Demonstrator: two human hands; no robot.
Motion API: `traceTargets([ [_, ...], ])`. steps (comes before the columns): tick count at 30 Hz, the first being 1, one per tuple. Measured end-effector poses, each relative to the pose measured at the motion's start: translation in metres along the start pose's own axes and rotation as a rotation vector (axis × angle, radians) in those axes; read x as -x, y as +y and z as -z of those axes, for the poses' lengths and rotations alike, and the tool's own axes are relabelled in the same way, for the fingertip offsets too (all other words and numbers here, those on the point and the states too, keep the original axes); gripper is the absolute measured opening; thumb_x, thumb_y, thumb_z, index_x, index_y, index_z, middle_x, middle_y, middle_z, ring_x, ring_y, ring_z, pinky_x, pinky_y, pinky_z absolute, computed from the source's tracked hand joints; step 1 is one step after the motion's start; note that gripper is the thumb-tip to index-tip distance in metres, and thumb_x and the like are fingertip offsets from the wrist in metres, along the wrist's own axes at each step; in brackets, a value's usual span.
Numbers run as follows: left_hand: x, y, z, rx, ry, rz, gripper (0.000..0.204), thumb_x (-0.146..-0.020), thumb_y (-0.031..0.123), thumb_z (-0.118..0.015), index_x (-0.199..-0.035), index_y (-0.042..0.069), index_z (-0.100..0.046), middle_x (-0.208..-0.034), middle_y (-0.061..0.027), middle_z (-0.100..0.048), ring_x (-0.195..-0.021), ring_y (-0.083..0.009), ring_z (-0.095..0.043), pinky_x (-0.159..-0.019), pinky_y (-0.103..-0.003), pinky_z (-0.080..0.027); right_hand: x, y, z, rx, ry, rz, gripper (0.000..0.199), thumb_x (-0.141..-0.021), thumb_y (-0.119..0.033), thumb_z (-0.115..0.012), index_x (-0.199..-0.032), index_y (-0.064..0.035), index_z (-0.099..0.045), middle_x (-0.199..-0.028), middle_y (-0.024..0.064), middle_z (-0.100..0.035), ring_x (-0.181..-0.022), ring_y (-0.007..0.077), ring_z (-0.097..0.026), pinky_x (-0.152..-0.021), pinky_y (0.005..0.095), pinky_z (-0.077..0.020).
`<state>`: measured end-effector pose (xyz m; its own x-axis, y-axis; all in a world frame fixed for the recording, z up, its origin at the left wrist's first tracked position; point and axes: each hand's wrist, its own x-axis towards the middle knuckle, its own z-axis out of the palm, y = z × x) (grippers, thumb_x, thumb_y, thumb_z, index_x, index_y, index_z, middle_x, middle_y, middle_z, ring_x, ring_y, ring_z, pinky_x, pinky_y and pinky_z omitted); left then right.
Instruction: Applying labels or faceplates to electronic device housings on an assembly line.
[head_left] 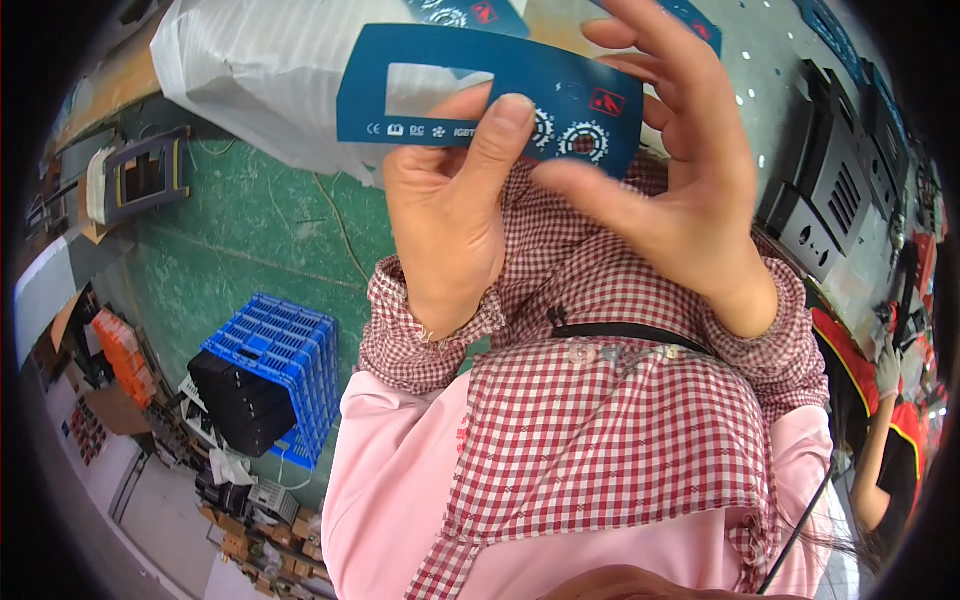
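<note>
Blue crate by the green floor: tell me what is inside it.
The blue crate lies on its side, with black box-like housings sticking out of its opening. Whatever sits deeper inside is hidden by them and the crate wall.

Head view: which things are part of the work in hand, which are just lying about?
In hand:
- blue rectangular panel sticker with a window cut-out
- left hand, pinching it
- right hand, fingers at its right end

Lying about:
- blue plastic crate
- white plastic bag
- black metal housings
</note>
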<state>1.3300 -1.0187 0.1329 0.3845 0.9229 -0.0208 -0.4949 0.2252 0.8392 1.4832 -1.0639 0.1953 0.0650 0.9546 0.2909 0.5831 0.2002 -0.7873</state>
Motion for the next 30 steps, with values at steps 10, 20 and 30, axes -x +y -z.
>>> traceTargets([
  [10,0.016,-0.003,0.021,-0.051,-0.013,0.007,0.019,-0.089,0.000,-0.070,-0.108,-0.002,-0.067,-0.099,-0.0092,-0.070,-0.089,-0.0128,-0.065,-0.081,-0.025,-0.052,0.023,0.028,-0.036,-0.661,-0.025,-0.458,0.018,-0.090,0.000,-0.068,-0.107,0.0040,-0.062,-0.096,0.0044,-0.065,-0.085,0.0098,-0.062,-0.077,0.0228,-0.0520],
  [20,0.025,-0.010,0.030,-0.229,0.032,-0.181,0.016,-0.088,-0.003,-0.069,-0.104,-0.002,-0.068,-0.098,-0.0104,-0.070,-0.084,-0.0135,-0.067,-0.072,-0.024,-0.055,0.022,0.025,-0.041,-0.620,-0.111,-0.525,0.015,-0.090,-0.001,-0.066,-0.104,0.0015,-0.064,-0.093,0.0028,-0.066,-0.079,0.0067,-0.062,-0.072,0.0209,-0.0520],
  [30,0.026,-0.006,0.024,-0.163,0.104,-0.119,0.020,-0.088,-0.004,-0.067,-0.108,-0.002,-0.068,-0.104,-0.0096,-0.070,-0.093,-0.0160,-0.064,-0.089,-0.029,-0.050,0.017,0.023,-0.040,-0.700,-0.179,-0.577,0.017,-0.089,0.000,-0.062,-0.106,0.0003,-0.063,-0.094,0.0019,-0.066,-0.080,0.0053,-0.061,-0.071,0.0196,-0.0496],
])
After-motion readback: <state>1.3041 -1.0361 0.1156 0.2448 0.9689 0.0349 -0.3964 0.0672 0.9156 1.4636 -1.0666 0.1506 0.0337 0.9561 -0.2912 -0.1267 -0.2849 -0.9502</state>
